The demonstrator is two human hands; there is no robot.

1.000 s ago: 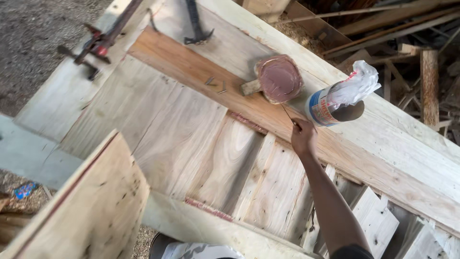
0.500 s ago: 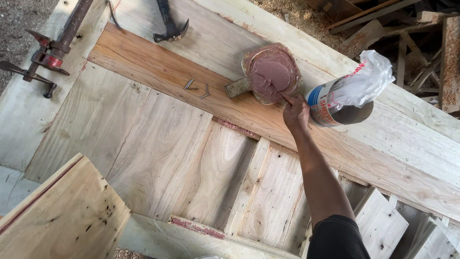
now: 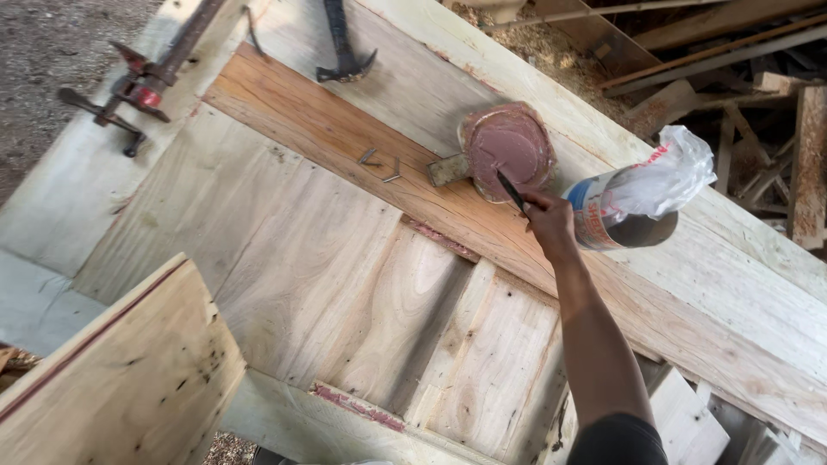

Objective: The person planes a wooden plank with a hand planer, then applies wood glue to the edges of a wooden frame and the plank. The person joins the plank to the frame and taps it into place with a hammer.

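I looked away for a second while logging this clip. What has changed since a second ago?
The right hand reached forward from beside the can to the pinkish filler, its dark blade now dipping into it. The can, hammer and clamp stayed on the boards. The left hand is out of view.

Bare panel [image 3: 284,224] lies free left of the hand [image 3: 551,226]; paste lid [image 3: 508,148] and can [image 3: 616,211] crowd its front and right
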